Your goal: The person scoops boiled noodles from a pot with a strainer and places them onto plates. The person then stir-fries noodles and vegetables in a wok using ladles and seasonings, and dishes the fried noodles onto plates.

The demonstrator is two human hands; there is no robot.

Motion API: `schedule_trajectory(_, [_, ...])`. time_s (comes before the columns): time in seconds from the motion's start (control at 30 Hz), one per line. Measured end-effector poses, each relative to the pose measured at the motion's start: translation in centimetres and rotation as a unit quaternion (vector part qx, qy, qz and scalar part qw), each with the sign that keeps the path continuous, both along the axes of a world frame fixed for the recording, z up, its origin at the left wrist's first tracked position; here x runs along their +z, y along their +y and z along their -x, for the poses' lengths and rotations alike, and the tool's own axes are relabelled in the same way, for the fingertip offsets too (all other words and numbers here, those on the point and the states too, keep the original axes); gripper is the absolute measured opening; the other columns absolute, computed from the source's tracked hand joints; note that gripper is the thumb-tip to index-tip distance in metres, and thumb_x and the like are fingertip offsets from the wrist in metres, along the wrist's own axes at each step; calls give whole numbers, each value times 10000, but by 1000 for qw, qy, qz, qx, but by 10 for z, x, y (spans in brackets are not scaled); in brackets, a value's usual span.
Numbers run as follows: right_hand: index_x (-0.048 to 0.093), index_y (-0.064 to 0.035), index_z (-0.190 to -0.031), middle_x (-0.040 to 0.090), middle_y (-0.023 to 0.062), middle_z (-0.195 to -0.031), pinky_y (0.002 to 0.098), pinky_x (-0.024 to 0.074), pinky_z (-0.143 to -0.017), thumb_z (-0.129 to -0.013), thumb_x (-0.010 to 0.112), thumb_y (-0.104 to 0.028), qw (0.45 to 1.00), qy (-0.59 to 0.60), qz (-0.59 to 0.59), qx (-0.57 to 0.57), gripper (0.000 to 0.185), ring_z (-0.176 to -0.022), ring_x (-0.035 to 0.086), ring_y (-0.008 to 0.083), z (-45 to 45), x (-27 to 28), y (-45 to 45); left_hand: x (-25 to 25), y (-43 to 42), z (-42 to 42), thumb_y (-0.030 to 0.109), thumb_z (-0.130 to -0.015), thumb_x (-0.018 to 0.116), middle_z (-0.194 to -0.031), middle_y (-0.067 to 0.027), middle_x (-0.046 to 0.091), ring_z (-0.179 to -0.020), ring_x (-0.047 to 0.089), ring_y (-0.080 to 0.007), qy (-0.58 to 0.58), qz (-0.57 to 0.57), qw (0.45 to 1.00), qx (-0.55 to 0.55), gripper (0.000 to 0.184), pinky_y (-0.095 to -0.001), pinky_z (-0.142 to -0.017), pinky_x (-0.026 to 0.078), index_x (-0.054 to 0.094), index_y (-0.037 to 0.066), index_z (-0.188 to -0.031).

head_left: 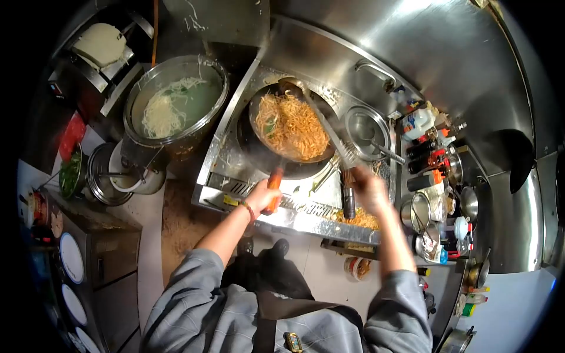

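Note:
My left hand (262, 199) is closed around the orange handle (275, 183) of a wok (254, 117) on the stove. Reddish-brown noodles (297, 126) with a bit of green fill the wok. Slightly blurred, my right hand (368, 189) is wrapped round the dark handle (349, 197) of a long metal ladle (322, 120). The ladle's shaft slants up and left over the wok, and its bowl (289, 86) lies at the wok's upper rim, beside the noodles.
A large pot (219, 109) of pale noodles in liquid stands left of the stove. Right of the wok sits a metal bowl (359, 122) with another ladle (385, 152). Bottles (421, 181) and containers line the right side. Plates (72, 257) stand at lower left.

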State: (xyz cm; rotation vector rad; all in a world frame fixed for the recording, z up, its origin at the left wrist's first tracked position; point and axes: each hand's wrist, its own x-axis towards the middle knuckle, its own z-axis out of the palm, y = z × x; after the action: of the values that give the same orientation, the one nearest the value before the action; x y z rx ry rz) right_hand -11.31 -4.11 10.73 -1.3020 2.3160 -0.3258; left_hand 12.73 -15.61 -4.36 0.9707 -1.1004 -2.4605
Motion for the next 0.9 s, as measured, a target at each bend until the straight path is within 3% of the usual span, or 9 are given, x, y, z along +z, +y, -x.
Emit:
schedule_trajectory(0.1, [541,-36,-992,514,71,-629,335,416,-525,-928,448,-312,972,83,146,165,298,-605,498,183,-25,-123,24,-19,3,7,37,-798,570,-647,-55,497,-454,493,-139,-51,31,998,35,215,-305,-392,421,393,81,-912])
schedule_trajectory(0.23, [395,-168,-1322,617,165,-939,372,507,-674,-869,499,-193,985,113,-100,85,465,-743,613,262,13,-43,100,-29,4,7,24,-780,567,-644,-52,494,-450,490,-141,-43,38,998,41,227,-303,-396,424,390,68,-916])
schedule_trajectory(0.33, [474,-68,-1222,637,153,-964,340,514,-694,-794,574,13,987,139,21,76,447,-844,632,231,25,9,113,-27,0,9,25,-774,558,-642,-54,494,-453,490,-145,-49,27,998,40,223,-303,-398,426,390,61,-915])
schedule_trajectory(0.43, [461,-10,-1231,607,139,-1051,328,486,-790,-810,580,-22,985,-118,111,-57,437,-942,583,196,43,-96,83,-22,3,11,44,-775,559,-648,-55,496,-463,497,-149,-59,31,997,24,241,-308,-407,434,382,63,-938])
schedule_trajectory(0.5, [454,18,-1225,605,142,-1033,329,455,-853,-812,594,-58,995,-69,22,-65,443,-952,569,226,-18,-95,17,-23,3,13,44,-777,557,-648,-55,497,-465,499,-149,-57,24,998,22,237,-309,-408,435,384,62,-937])
schedule_trajectory(0.57, [476,52,-1157,619,175,-932,342,463,-780,-817,610,-106,988,-10,152,4,398,-867,580,230,-64,-137,-9,-22,-1,14,39,-777,558,-651,-55,499,-468,502,-151,-48,22,998,21,235,-312,-411,438,386,61,-935])
schedule_trajectory(0.63, [388,7,-1229,582,199,-890,379,465,-740,-839,514,-106,983,-163,6,-82,424,-798,550,303,-73,-132,5,-28,1,11,33,-776,563,-653,-54,500,-474,505,-151,-52,63,997,6,237,-312,-415,438,385,56,-931])
schedule_trajectory(0.73, [282,-69,-1357,571,255,-968,452,476,-720,-797,481,-47,989,42,71,120,595,-818,586,401,-32,-119,94,-1,13,-6,10,-789,538,-641,-52,493,-454,491,-138,-54,57,997,21,222,-301,-398,427,373,46,-934])
schedule_trajectory(0.9, [338,-158,-1362,597,199,-891,402,503,-598,-821,514,-57,970,194,7,146,578,-696,608,366,38,-26,186,60,54,-69,-9,-786,521,-617,-61,491,-432,503,-156,8,-24,1000,-4,476,-295,-386,437,341,29,-1225])
